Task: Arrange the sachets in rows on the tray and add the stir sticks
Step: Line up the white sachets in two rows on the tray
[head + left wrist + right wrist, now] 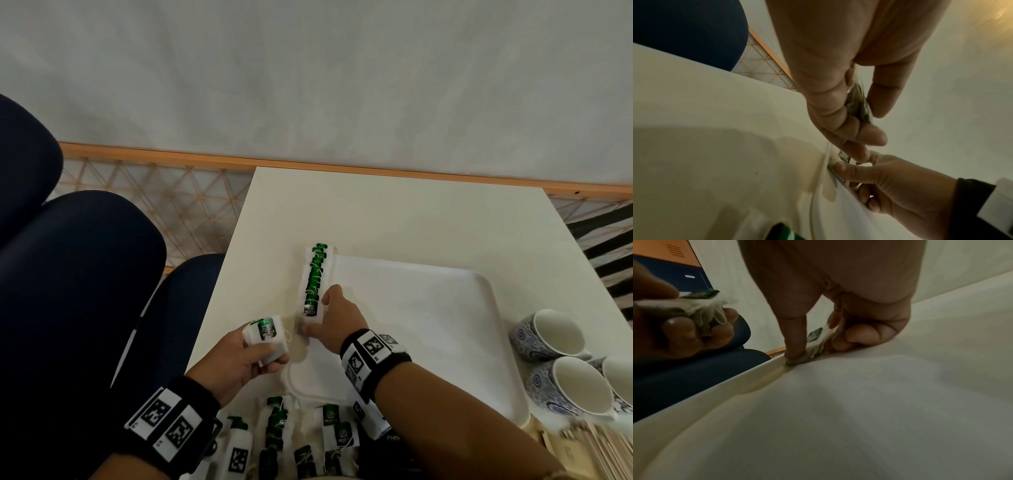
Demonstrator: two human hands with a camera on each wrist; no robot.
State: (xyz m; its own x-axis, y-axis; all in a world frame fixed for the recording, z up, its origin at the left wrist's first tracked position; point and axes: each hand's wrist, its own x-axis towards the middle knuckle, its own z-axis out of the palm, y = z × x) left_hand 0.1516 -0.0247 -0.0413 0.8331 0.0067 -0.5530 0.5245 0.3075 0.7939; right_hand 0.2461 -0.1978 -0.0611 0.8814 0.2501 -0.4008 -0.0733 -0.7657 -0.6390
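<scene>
1. The flat white plastic tray (428, 318) lies open right of the overlapping row of green-labelled tea sachets (314, 279).
2. Blue-patterned ceramic cups (548, 334) crowd its right rim.
3. Loose green-labelled sachets (308, 442) clutter the white desk (376, 205) along its near edge.

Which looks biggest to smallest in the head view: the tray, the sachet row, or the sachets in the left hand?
1. The tray, clearly largest.
2. The sachet row along its left edge.
3. The bunch of sachets held by the left hand, smallest though nearer the camera.

Right hand (838, 308) fingers (795, 337) on a sachet (813, 344) by the tray (859, 402) rim
</scene>
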